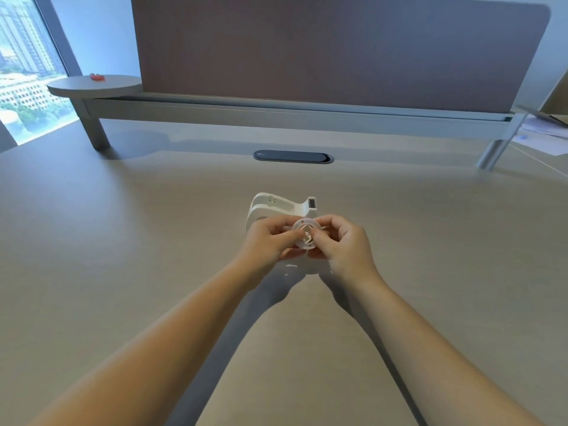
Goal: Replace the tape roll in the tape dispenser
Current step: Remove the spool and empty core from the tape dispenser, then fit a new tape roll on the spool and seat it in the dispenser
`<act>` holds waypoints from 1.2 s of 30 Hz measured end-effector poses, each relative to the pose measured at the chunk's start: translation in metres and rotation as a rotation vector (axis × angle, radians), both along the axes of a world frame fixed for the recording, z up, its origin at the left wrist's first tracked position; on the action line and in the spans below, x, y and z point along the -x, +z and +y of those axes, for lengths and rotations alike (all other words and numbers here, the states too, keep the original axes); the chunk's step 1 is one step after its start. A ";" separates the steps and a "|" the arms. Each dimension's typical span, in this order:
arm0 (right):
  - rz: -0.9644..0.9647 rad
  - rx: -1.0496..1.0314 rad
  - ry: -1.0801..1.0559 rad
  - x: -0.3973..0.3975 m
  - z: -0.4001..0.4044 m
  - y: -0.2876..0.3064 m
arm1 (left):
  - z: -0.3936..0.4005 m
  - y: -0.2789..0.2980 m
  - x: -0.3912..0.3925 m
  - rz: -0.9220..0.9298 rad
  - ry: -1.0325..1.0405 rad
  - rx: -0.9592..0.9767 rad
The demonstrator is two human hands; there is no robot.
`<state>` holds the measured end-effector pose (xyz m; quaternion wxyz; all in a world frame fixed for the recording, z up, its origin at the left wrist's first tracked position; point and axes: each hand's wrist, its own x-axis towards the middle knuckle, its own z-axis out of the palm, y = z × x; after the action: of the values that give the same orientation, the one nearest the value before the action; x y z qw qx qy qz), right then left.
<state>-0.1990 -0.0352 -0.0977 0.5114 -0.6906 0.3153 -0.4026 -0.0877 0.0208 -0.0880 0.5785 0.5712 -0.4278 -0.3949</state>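
Observation:
A white tape dispenser (278, 206) stands on the beige desk (123, 241), its cutter end pointing right. Just in front of it, both hands hold a small clear round tape roll or spool (302, 234) above the desk. My left hand (267, 239) pinches its left rim. My right hand (341, 244) pinches its right side, with fingertips at the hub. A pale piece (310, 268) lies on the desk under the hands, mostly hidden; I cannot tell what it is.
A dark oval cable grommet (293, 156) sits in the desk behind the dispenser. A brown divider panel (338, 47) on a grey rail closes the back. A round side shelf (92, 85) with a small red object stands far left. Papers (544, 133) lie far right.

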 end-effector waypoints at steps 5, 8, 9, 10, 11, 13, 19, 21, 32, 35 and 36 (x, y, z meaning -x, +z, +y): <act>0.051 -0.011 -0.040 0.006 -0.009 0.000 | -0.001 -0.002 -0.009 0.230 0.018 -0.025; 0.142 0.014 -0.067 0.015 -0.013 -0.001 | -0.003 -0.012 -0.008 0.145 0.132 -0.048; 0.223 0.067 -0.076 0.018 -0.014 -0.002 | -0.003 -0.015 -0.007 0.087 0.145 -0.055; 0.309 0.123 -0.091 0.021 -0.015 -0.003 | -0.002 -0.017 -0.005 0.028 0.140 -0.055; 0.380 0.166 -0.108 0.025 -0.016 -0.005 | -0.001 -0.019 -0.004 -0.022 0.127 -0.051; 0.485 0.221 -0.113 0.031 -0.015 -0.008 | 0.001 -0.020 -0.002 -0.080 0.110 -0.031; 0.586 0.308 -0.073 0.033 -0.013 -0.009 | -0.002 -0.017 -0.001 -0.010 0.102 -0.010; 0.541 0.335 -0.167 0.035 -0.018 -0.009 | -0.005 -0.016 0.001 -0.001 0.086 -0.007; 0.760 0.299 -0.250 0.035 -0.049 -0.022 | -0.010 -0.015 0.004 0.041 0.081 -0.061; 0.562 0.231 -0.231 0.037 -0.042 -0.015 | -0.006 -0.011 0.005 0.129 0.081 -0.063; 0.460 0.184 -0.216 0.038 -0.036 -0.011 | -0.003 -0.009 0.006 0.152 0.082 -0.060</act>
<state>-0.2367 -0.0709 -0.1090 0.3155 -0.7698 0.4572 -0.3143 -0.0938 0.0174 -0.0968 0.6076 0.5736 -0.3470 -0.4259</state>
